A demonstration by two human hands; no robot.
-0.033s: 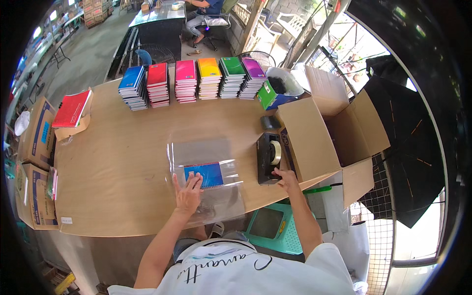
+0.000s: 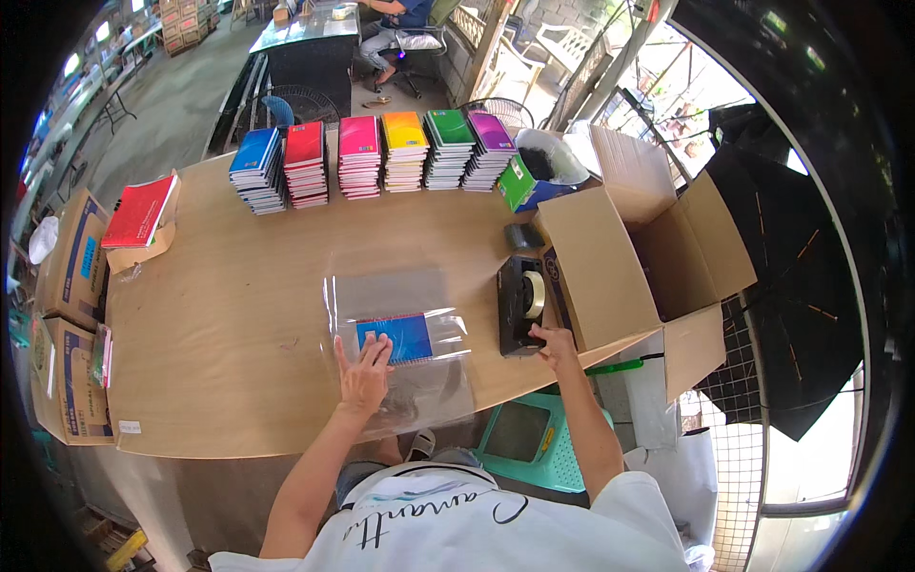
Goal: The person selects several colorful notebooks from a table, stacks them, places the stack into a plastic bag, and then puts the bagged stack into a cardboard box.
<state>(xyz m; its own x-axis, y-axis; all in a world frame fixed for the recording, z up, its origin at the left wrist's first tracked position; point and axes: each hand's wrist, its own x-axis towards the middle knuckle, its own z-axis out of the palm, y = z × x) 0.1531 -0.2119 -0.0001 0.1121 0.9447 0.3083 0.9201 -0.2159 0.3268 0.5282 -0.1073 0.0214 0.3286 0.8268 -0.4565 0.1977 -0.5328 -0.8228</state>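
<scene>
A blue spiral notebook lies on a sheet of clear plastic near the front of the table. My left hand rests on the notebook's left part, its fingers stretched out and apart. To the right stands a black tape dispenser with a roll of clear tape in it. At the dispenser's near end, my right hand has its thumb and fingers pinched together. Whatever is between those fingertips is too small to make out.
Stacks of notebooks in several colours line the table's far edge. An open cardboard box stands right of the dispenser. Red notebooks lie at the far left, beside cartons. A green stool is below the front edge.
</scene>
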